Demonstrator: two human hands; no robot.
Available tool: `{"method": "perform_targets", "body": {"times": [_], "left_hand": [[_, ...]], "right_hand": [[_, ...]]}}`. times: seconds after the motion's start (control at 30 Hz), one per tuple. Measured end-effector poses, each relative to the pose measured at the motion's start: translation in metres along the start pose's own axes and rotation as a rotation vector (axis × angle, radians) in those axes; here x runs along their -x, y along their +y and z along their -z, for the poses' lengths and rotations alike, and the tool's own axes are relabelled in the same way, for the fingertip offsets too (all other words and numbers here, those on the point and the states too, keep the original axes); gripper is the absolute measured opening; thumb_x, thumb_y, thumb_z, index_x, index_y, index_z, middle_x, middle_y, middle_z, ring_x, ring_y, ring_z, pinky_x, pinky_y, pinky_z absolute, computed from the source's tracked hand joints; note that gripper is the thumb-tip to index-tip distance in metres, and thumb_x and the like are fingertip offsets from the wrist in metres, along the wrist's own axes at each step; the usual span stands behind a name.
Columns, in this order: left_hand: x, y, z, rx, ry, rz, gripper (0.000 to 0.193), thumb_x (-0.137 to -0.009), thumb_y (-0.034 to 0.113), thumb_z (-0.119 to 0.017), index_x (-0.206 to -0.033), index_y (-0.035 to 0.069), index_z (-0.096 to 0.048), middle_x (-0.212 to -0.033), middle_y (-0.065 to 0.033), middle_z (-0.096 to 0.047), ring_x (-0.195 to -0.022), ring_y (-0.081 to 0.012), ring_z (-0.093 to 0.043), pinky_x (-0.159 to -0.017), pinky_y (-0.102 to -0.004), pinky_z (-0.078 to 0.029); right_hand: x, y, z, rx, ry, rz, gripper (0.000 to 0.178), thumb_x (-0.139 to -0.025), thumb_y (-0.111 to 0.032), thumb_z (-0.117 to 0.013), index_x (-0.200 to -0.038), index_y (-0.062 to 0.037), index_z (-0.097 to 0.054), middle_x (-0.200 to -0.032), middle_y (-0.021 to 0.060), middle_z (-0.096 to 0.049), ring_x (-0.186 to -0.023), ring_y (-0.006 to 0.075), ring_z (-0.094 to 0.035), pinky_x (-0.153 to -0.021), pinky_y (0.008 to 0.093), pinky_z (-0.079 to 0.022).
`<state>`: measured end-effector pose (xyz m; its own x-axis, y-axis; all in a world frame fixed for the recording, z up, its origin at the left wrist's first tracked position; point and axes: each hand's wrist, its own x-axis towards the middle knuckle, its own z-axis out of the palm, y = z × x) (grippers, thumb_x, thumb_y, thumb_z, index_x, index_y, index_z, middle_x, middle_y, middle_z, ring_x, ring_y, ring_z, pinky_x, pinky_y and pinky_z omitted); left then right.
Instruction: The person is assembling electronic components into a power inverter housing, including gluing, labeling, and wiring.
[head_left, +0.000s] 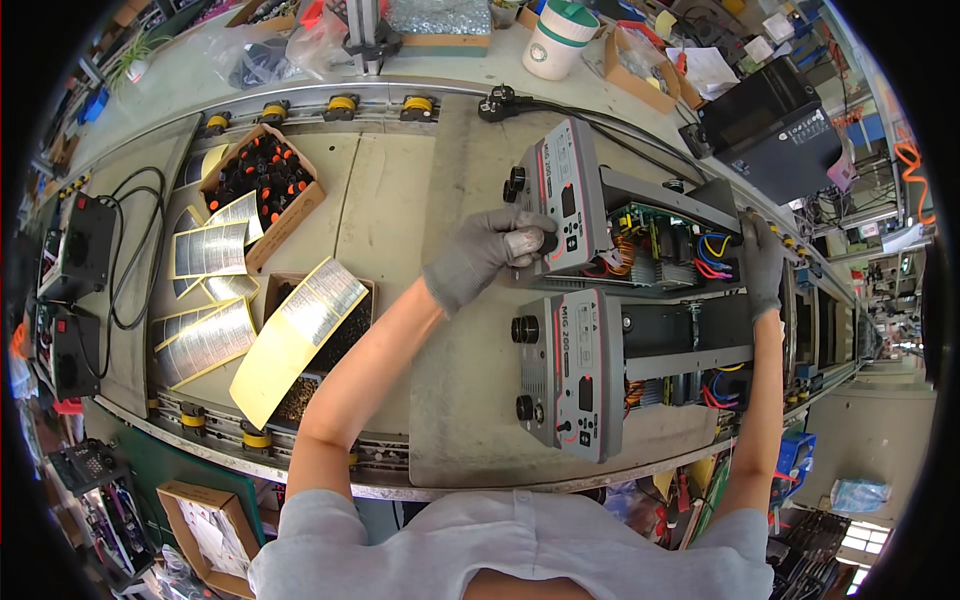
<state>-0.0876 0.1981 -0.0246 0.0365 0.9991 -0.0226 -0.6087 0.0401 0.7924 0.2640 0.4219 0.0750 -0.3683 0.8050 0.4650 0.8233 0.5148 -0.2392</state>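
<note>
Two grey welding machines with uncovered sides lie front panels to the left, one beyond the other. At the far welding machine (573,200), my gloved left hand (485,255) pinches a black knob (547,241) against the front panel's lower edge. My gloved right hand (762,262) reaches round the rear end of that same machine, its fingers along the back edge and partly hidden. Inside, a green circuit board, a copper coil and coloured wires show. Nearer to me sits the second welding machine (585,375), touched by neither hand; its panel carries black sockets and a small dark display.
Left of the machines, a cardboard box (265,190) holds black and orange knobs. Silvery label sheets (300,335) lie partly over another box of small dark parts. Black cables (610,125) run behind the far machine. Two dark units (75,250) stand at the far left; yellow rollers (340,106) edge the line.
</note>
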Motion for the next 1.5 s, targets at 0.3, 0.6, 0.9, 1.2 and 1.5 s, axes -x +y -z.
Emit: {"method": "perform_targets", "body": {"times": [0.3, 0.6, 0.9, 1.2, 1.5], "left_hand": [[0.018, 0.006, -0.011, -0.242, 0.089, -0.008, 0.036, -0.088, 0.026, -0.061, -0.113, 0.000, -0.057, -0.085, -0.0009, -0.057, -0.073, -0.0091, -0.051, -0.070, -0.0245, -0.044], [0.120, 0.005, -0.015, 0.555, 0.051, 0.060, 0.049, -0.095, 0.018, -0.049, -0.134, -0.006, -0.032, -0.125, -0.0161, -0.046, -0.112, -0.0253, -0.052, -0.099, -0.0343, -0.043], [0.158, -0.013, -0.043, 0.208, 0.060, 0.137, 0.055, -0.092, 0.022, -0.056, -0.134, -0.007, -0.034, -0.126, -0.0169, -0.049, -0.111, -0.0221, -0.055, -0.098, -0.0237, -0.044], [0.158, -0.020, -0.065, 0.023, 0.079, 0.051, 0.059, -0.086, 0.034, -0.065, -0.128, -0.003, -0.046, -0.105, -0.0051, -0.057, -0.081, -0.0100, -0.053, -0.073, -0.0234, -0.044], [0.156, -0.028, -0.072, -0.006, 0.286, 0.051, 0.054, -0.087, 0.032, -0.064, -0.127, 0.001, -0.046, -0.093, -0.0039, -0.055, -0.075, -0.0100, -0.053, -0.067, -0.0209, -0.043]], "right_hand": [[0.004, -0.007, 0.000, -0.031, -0.038, -0.078, 0.028, -0.091, -0.027, -0.052, -0.109, -0.0079, -0.063, -0.100, 0.0186, -0.064, -0.093, 0.0328, -0.061, -0.079, 0.0371, -0.046], [-0.006, 0.012, -0.001, 0.027, -0.083, 0.040, 0.032, -0.094, -0.033, -0.045, -0.110, -0.0097, -0.061, -0.103, 0.0211, -0.062, -0.099, 0.0397, -0.057, -0.083, 0.0435, -0.043], [-0.003, -0.001, -0.001, 0.104, -0.097, -0.015, 0.033, -0.093, -0.038, -0.044, -0.111, -0.0163, -0.061, -0.103, 0.0156, -0.064, -0.098, 0.0368, -0.058, -0.082, 0.0410, -0.045], [0.000, -0.005, 0.003, 0.101, -0.085, -0.047, 0.033, -0.092, -0.039, -0.044, -0.109, -0.0174, -0.062, -0.101, 0.0163, -0.063, -0.098, 0.0363, -0.058, -0.082, 0.0406, -0.045], [-0.004, 0.008, -0.002, 0.090, -0.072, -0.041, 0.032, -0.092, -0.041, -0.045, -0.109, -0.0198, -0.062, -0.102, 0.0165, -0.063, -0.099, 0.0371, -0.058, -0.081, 0.0409, -0.045]]}}
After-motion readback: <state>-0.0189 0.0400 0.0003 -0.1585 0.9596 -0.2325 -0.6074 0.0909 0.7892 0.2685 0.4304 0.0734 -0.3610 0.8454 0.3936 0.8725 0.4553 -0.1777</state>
